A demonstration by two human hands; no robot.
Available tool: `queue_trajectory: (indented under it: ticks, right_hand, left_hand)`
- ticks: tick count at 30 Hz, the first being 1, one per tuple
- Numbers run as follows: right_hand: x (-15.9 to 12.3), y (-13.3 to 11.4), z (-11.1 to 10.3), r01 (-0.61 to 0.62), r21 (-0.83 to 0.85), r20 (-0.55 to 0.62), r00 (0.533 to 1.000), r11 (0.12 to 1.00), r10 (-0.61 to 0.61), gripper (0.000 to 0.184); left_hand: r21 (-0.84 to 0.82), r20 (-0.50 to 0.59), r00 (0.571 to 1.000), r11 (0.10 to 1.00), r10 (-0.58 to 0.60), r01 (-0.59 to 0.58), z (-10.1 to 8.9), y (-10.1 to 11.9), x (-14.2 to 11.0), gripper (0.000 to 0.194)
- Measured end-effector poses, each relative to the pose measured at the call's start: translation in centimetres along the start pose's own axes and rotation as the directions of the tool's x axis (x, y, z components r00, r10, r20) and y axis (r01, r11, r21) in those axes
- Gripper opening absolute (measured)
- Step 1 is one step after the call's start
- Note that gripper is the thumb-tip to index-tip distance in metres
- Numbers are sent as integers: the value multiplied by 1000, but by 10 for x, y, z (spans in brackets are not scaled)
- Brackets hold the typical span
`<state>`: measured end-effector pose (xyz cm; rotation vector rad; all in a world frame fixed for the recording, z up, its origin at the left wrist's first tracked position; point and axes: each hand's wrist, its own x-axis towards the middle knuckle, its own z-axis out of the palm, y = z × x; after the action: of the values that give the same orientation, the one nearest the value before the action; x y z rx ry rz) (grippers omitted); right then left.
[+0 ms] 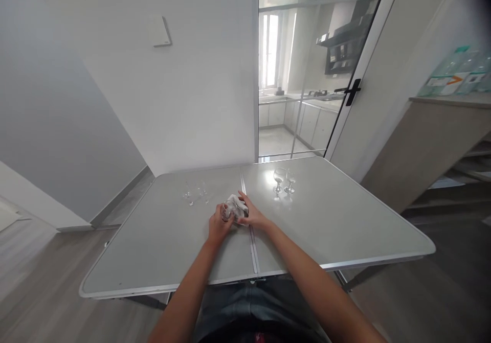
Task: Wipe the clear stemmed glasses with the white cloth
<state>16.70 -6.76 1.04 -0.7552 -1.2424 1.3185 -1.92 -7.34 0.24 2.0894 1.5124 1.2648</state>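
Over the middle of the folding table (161,251), my left hand (218,225) is closed around a clear glass (226,211), partly hidden by my fingers. A crumpled white cloth (238,205) is bunched against this glass. My right hand (253,215) curls around the cloth from the other side. Two stemmed glasses (279,178) stand upright side by side on the right half of the table. Farther left, faint clear glasses (187,195) rest on the tabletop; their outlines are hard to make out.
A metal seam (253,253) runs across the table between its halves. Behind it are a white wall (199,77) and a glass door with a black handle (352,92). Plastic bottles (452,74) stand on a wooden shelf unit (414,143) at the right.
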Motion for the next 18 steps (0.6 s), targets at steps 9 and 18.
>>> queue_trajectory:
  ticks: [9, 18]
  right_hand:
    - [12, 6, -9, 51, -1, -478, 877, 999, -46, 37]
    - [-15, -16, 16, 287, -501, -136, 906, 817, -401, 23]
  left_hand:
    - [162, 15, 998, 985, 54, -56, -3, -7, 1, 46]
    - [263, 16, 983, 948, 183, -181, 3, -6, 3, 51]
